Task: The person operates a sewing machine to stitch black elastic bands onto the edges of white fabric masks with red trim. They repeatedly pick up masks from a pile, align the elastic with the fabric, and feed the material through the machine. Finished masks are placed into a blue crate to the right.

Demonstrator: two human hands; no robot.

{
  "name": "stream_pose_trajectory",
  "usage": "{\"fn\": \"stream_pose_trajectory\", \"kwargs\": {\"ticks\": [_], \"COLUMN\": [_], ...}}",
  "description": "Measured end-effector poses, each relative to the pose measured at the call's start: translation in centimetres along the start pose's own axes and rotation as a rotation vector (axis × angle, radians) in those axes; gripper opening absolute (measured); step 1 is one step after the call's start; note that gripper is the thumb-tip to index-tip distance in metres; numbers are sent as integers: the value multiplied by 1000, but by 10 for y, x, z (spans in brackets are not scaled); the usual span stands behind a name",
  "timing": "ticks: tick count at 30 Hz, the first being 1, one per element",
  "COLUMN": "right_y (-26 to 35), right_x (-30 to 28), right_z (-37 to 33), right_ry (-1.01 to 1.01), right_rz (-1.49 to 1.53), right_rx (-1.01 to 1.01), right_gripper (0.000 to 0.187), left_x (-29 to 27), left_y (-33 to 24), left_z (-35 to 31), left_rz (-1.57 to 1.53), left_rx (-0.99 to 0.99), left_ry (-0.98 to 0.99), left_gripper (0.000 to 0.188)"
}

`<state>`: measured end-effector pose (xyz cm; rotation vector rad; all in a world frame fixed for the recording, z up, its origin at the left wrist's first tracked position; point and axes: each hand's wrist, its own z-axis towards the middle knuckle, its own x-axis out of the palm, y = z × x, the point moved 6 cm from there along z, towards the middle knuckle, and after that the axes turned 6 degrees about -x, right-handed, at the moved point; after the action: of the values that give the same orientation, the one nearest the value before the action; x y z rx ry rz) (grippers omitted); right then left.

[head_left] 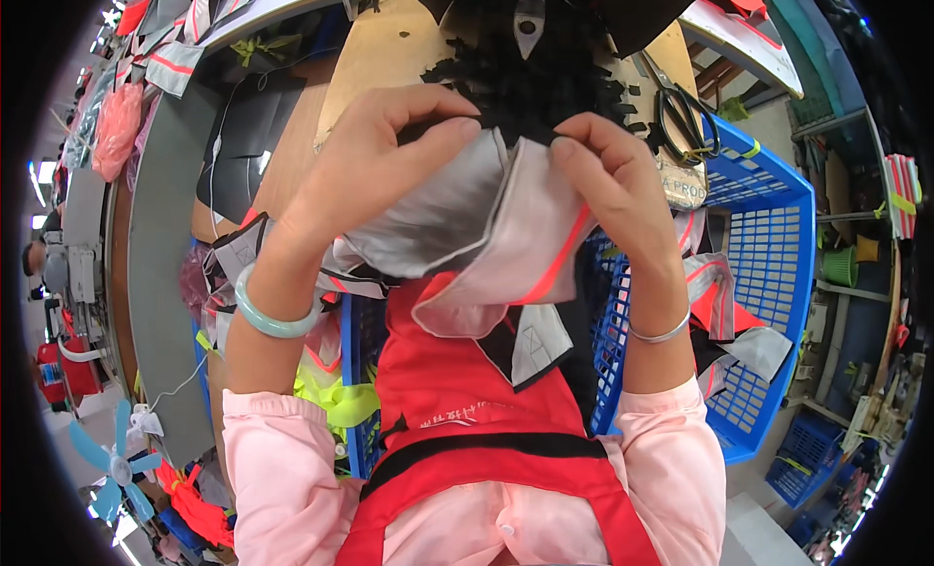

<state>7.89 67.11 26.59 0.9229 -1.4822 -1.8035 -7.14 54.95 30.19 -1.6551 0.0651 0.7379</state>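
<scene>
Between my hands hangs a grey and pale fabric piece [530, 230] with a bright orange-pink stripe, its upper edges spread apart in a V. My left hand [409, 143] pinches its upper left edge between thumb and fingers. On the other side, my right hand [613, 172] grips the upper right edge in the same way. A small light tab with stitching and a black edge [540, 344] hangs below, over my red apron [438, 371]. Just beyond my fingertips lies a heap of black scraps [530, 84] on the wooden worktop [379, 55].
Black-handled scissors [686, 123] lie at the worktop's right. A blue plastic basket [778, 211] with striped fabric pieces [715, 293] stands to my right. Yellow-green fabric [336, 396] sits by my left forearm. A grey panel [165, 274] and a blue fan [117, 466] are farther left.
</scene>
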Motion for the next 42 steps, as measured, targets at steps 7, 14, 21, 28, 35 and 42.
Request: {"fn": "stream_pose_trajectory", "kwargs": {"ticks": [7, 14, 21, 28, 35, 42], "right_y": [-14, -20, -20, -29, -15, -8], "right_x": [-12, -13, -12, -12, 2, -2], "right_z": [29, 52, 54, 55, 7, 16], "right_ry": [-33, -83, -124, -194, 300, -79], "right_rz": [45, 36, 219, 322, 77, 170], "right_rx": [36, 34, -24, -57, 70, -86], "right_gripper": [24, 27, 22, 19, 24, 21], "left_x": [-7, -11, -10, -12, -11, 19], "left_y": [-1, 17, 21, 19, 26, -8], "left_z": [40, 64, 66, 68, 52, 37], "left_rz": [180, 72, -198, -141, 183, 202], "left_rx": [-100, -154, -186, -168, -67, -12], "left_ry": [97, 78, 159, 125, 140, 327], "left_gripper": [28, 27, 34, 37, 32, 25]}}
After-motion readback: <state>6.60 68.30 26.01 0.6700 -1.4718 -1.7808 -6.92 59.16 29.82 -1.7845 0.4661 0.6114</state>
